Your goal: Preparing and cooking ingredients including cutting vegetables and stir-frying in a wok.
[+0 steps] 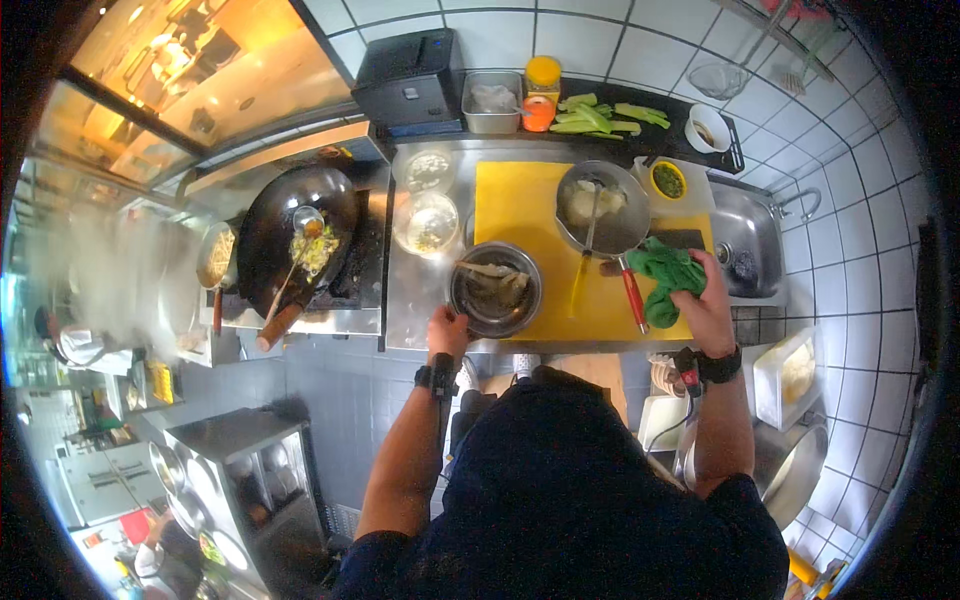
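Observation:
My left hand (448, 332) pinches the near left rim of a round metal bowl (534, 304) that holds pale, long pieces of food. In my right hand (709, 311) is a bunched green cloth (666, 281), beside the red handle (634, 298) of a pan. That pan (641, 202) stands on the yellow cutting board (510, 187) with pale food in it. A yellow-handled utensil (581, 281) rests in the pan, its handle pointing towards me. The bowl overlaps the board's left part.
To the left, a black wok (259, 225) with food and a ladle (289, 281) sits on the stove. Two clear bowls (400, 232) stand between stove and board. Cut green stalks (589, 120) lie on the back shelf; a sink (757, 255) is at the right.

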{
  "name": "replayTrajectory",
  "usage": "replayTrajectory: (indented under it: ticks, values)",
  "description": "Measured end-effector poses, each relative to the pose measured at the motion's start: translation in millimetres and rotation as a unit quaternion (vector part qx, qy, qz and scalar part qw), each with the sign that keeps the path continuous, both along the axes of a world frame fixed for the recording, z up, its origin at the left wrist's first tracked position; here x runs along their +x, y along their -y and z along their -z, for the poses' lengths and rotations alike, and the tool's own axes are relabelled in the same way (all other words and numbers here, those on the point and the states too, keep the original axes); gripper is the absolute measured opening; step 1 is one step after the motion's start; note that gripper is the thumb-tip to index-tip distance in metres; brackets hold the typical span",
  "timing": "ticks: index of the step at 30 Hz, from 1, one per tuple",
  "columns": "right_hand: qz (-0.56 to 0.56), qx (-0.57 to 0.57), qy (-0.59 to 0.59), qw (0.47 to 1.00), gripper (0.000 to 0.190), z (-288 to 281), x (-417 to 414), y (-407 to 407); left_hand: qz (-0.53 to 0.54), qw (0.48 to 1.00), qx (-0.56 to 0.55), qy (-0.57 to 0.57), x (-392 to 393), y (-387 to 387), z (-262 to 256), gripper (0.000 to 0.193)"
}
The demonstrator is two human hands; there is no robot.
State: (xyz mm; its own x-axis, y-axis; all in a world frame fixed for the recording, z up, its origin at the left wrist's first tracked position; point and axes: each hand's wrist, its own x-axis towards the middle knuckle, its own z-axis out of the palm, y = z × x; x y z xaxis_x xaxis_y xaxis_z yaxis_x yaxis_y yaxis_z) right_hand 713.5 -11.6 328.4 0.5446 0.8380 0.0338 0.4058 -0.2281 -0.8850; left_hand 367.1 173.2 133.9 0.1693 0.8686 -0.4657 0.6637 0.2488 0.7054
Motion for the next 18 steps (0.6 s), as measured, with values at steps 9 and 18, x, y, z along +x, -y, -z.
replayTrajectory:
  ticks: [9, 18]
  values:
    - [-0.073, -0.048, 0.086, 0.992, 0.050, -8, -6, -52, -0.122, 0.979, 0.062, 0.152, -75, 41, -55, 0.009]
    - [0.019, -0.244, -0.033, 0.969, 0.046, 80, 43, 15, -0.288, 0.916, 0.018, 0.280, -154, 91, -46, 0.013]
